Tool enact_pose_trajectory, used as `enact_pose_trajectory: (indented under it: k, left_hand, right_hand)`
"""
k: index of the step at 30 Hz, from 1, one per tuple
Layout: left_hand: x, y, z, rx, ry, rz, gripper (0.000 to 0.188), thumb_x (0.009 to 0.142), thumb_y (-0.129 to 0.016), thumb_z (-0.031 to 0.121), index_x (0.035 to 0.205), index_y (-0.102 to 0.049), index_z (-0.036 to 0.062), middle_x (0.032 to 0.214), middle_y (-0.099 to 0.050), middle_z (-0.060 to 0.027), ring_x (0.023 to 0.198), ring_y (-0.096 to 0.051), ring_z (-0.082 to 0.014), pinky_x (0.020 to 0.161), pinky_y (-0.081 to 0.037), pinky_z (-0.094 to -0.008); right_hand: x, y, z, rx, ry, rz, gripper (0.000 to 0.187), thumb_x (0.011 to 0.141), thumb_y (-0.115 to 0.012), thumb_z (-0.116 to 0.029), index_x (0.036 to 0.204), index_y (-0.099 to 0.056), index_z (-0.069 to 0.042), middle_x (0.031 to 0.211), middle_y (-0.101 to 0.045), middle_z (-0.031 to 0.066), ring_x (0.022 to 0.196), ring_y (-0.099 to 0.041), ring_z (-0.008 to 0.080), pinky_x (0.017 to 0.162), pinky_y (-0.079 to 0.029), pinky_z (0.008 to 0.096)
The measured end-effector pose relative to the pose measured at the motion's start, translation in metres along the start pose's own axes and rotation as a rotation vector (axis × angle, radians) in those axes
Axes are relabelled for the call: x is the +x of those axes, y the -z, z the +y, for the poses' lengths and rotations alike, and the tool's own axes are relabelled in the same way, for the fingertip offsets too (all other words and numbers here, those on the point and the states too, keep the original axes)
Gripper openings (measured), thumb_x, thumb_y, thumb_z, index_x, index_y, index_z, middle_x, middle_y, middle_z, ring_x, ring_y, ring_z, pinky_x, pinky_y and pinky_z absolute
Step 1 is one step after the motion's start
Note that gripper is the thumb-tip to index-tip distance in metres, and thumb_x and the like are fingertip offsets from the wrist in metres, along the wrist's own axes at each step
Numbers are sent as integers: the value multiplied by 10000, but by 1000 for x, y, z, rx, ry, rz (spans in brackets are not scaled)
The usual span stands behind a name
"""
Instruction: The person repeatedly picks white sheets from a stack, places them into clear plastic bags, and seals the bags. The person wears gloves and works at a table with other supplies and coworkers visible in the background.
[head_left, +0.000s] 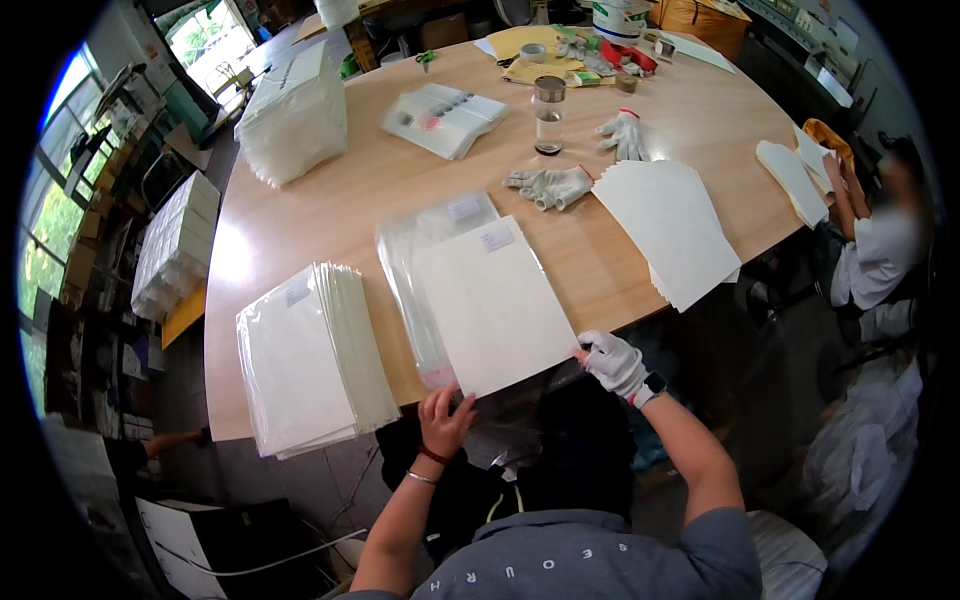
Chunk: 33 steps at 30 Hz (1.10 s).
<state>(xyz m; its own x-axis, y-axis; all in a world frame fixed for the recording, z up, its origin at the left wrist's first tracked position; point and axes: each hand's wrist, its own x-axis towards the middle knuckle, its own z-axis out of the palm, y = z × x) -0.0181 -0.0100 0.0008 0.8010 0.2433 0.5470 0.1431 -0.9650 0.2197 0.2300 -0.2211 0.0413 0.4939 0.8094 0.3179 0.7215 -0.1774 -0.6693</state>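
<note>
A white sheet (505, 315) lies in a clear plastic bag with a small label, at the table's near edge, on top of flat clear bags (400, 265). My bare left hand (445, 422) has its fingers closed on the bag's near left corner. At the near right corner, my right hand (615, 366), in a white glove, pinches the bag's edge. Its clear flap hangs over the table edge between my hands. To the left sits a stack of bagged white sheets (300, 355). Loose white sheets (668, 225) lie fanned out on the right.
Two white gloves (550, 187), a glass bottle (548, 118) and a pile of plastic bags (440, 118) lie farther back on the wooden table (340, 215). A tall bag stack (295, 115) stands far left. A co-worker (875, 230) handles white sheets at the right.
</note>
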Motion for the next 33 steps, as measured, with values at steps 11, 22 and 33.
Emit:
enact_pose_trajectory:
  k: [11,22,33]
  left_hand:
    - [19,-4,1,-172,460,-93,213,760,-640,211,662,-561,38,565,-550,-115,536,-560,-287,489,-437,-349]
    - [15,16,5,-1334,1230,-269,290,848,-547,236,1033,-490,20,687,-573,-44,544,-547,-98,481,-411,-190]
    - [-37,234,-128,-603,843,237,179,816,-502,35,989,-510,-11,673,-548,-14,659,-548,-68,540,-423,-196]
  right_hand:
    - [20,-4,-8,-317,-204,-140,202,740,-553,-242,672,-580,-53,662,-580,146,616,-573,319,558,-470,376]
    - [-12,-36,-11,531,-612,87,410,776,-540,-13,1155,-389,31,689,-565,33,586,-523,82,529,-437,245]
    - [95,-137,-199,807,-106,-280,265,800,-543,-89,1037,-535,31,687,-497,32,632,-473,84,587,-416,217]
